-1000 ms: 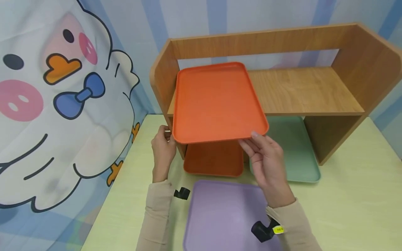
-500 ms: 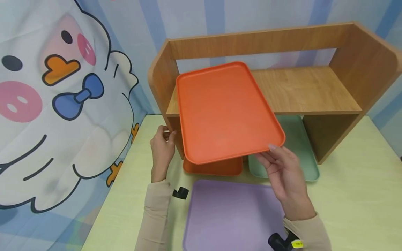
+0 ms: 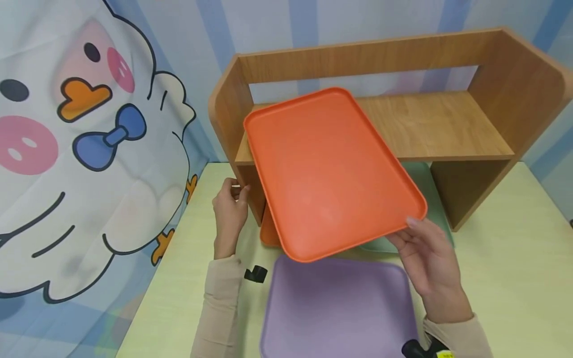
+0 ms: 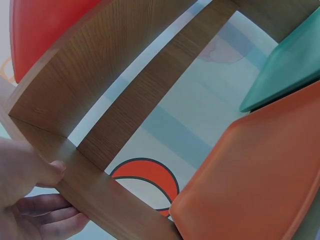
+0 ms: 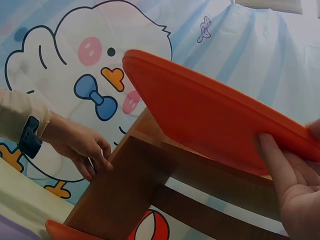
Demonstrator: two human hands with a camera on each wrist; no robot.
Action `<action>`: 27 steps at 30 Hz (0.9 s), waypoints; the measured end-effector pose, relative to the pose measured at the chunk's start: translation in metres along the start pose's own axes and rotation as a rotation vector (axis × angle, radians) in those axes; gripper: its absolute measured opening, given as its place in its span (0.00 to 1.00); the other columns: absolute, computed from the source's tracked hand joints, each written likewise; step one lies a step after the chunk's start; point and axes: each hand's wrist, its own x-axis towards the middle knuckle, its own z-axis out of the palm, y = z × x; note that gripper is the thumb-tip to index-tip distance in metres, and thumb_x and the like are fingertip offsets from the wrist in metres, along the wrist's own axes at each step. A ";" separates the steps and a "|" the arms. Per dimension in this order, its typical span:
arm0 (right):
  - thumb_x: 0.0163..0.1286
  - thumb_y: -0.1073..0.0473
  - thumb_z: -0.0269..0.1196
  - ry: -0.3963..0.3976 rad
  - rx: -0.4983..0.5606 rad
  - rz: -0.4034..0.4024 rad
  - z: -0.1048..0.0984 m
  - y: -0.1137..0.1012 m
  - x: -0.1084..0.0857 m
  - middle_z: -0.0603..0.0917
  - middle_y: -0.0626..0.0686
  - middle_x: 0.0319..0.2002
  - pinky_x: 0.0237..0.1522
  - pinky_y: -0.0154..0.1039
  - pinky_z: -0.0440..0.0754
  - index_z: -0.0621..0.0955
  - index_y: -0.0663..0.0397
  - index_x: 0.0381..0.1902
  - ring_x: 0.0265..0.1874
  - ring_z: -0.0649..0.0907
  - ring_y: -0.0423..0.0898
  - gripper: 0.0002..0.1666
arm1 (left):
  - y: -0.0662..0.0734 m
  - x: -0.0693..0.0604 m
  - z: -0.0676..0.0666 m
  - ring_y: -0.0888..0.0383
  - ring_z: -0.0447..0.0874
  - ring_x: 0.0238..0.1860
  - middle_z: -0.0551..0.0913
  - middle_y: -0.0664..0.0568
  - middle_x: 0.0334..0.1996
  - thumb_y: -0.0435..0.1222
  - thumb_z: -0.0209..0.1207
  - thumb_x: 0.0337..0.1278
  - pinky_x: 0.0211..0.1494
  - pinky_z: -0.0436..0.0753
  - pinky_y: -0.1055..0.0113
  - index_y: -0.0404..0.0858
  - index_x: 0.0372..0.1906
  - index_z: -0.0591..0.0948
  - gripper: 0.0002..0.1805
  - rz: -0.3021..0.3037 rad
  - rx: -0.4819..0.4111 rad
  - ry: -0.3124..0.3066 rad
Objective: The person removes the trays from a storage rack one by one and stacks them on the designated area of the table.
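An orange-red tray [image 3: 333, 174] is held tilted in front of the wooden shelf [image 3: 438, 124], its near right corner pinched between thumb and fingers of my right hand [image 3: 431, 268]. In the right wrist view, the fingers [image 5: 280, 160] support the tray's underside [image 5: 200, 115]. My left hand [image 3: 230, 214] grips the front edge of the shelf's left side panel; the left wrist view shows the thumb on one face of the panel [image 4: 90, 185] and the fingers beneath. Under the shelf lies another orange tray [image 3: 269, 231], mostly hidden by the raised one.
A green tray [image 3: 429, 191] lies in the lower right part of the shelf, partly covered from view. On the table [image 3: 515, 278], a purple tray [image 3: 337, 308] lies in front of the shelf. A patterned curtain [image 3: 107, 209] hangs at the left and behind.
The raised orange-red tray has come toward the camera and to the right with my right hand, turning a little and covering more of the lower trays. My left hand stays on the side panel.
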 end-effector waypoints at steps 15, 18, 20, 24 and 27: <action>0.72 0.74 0.23 -0.177 0.161 0.059 -0.036 -0.014 -0.024 0.85 0.64 0.42 0.49 0.45 0.80 0.80 0.74 0.46 0.43 0.85 0.54 0.35 | -0.010 0.000 -0.001 0.47 0.84 0.36 0.86 0.40 0.34 0.33 0.57 0.63 0.40 0.82 0.55 0.35 0.43 0.79 0.07 0.068 -0.042 0.023; 0.72 0.75 0.24 -0.183 0.165 0.060 -0.039 -0.014 -0.027 0.86 0.64 0.40 0.49 0.44 0.80 0.81 0.74 0.45 0.42 0.85 0.53 0.35 | -0.011 -0.001 -0.002 0.47 0.85 0.36 0.86 0.41 0.33 0.34 0.57 0.63 0.41 0.82 0.54 0.36 0.42 0.79 0.07 0.060 -0.046 0.015; 0.72 0.76 0.24 -0.189 0.163 0.054 -0.041 -0.015 -0.029 0.87 0.63 0.39 0.49 0.44 0.79 0.81 0.74 0.44 0.42 0.85 0.53 0.35 | -0.011 -0.001 -0.003 0.46 0.84 0.36 0.86 0.41 0.33 0.33 0.56 0.63 0.42 0.82 0.53 0.36 0.42 0.79 0.06 0.057 -0.048 0.009; 0.71 0.75 0.22 -0.195 0.154 0.058 -0.044 -0.018 -0.032 0.86 0.62 0.37 0.50 0.43 0.79 0.81 0.74 0.41 0.42 0.85 0.52 0.36 | -0.009 -0.001 -0.004 0.46 0.83 0.34 0.85 0.42 0.30 0.31 0.56 0.60 0.42 0.80 0.52 0.37 0.40 0.79 0.05 0.074 -0.018 0.023; 0.70 0.74 0.19 -0.195 0.150 0.074 -0.044 -0.021 -0.032 0.86 0.61 0.38 0.50 0.42 0.79 0.81 0.73 0.40 0.42 0.85 0.53 0.39 | -0.008 0.000 -0.004 0.47 0.79 0.27 0.80 0.42 0.23 0.31 0.55 0.59 0.35 0.77 0.52 0.35 0.33 0.77 0.02 0.141 0.057 0.049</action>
